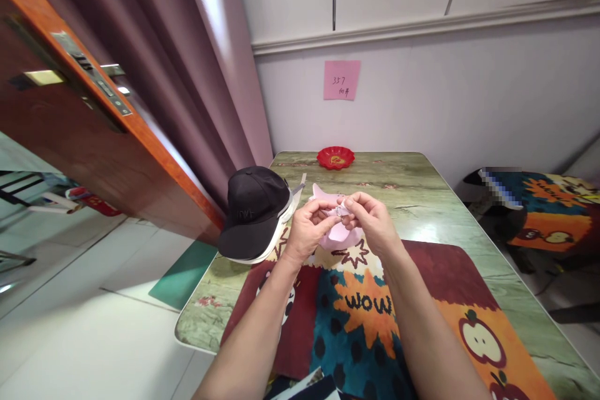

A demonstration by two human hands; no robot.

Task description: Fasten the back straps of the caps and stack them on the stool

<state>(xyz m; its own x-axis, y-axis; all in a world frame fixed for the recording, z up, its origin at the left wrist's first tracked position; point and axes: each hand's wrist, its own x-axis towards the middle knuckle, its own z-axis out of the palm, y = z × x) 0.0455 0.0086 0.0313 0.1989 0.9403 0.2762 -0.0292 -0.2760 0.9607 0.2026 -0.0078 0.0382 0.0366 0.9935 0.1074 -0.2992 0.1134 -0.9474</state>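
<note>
I held a small, glossy whitish piece (344, 207) between my fingertips, right over a pink dish (340, 239) on the table; its exact form was too small and covered for me to make out. My left hand (309, 228) pinched it between thumb and fingers from the nine o'clock side, and my right hand (372, 219) pinched it from three o'clock, both closed on it. The pink dish, smooth and pointed-lobed, sat just beneath, partly hidden by my fingers. At six o'clock spread a patterned mat (328, 319), printed with an orange starburst reading "WOW" and halved apples. Around it showed the tabletop (412, 190), a shiny green marbled surface with rounded corners. At nine o'clock rested a black fabric cap (257, 197) with a curved brim and a pale layer under it. At twelve stood a red scalloped dish (335, 157), and beyond it a square of pink paper (342, 80), handwritten, clung to the flat pale wall (403, 94). Towards ten o'clock hung a mauve curtain (154, 44) in deep folds, beside a glossy reddish-brown door (60, 137) with a metal lock plate.
</note>
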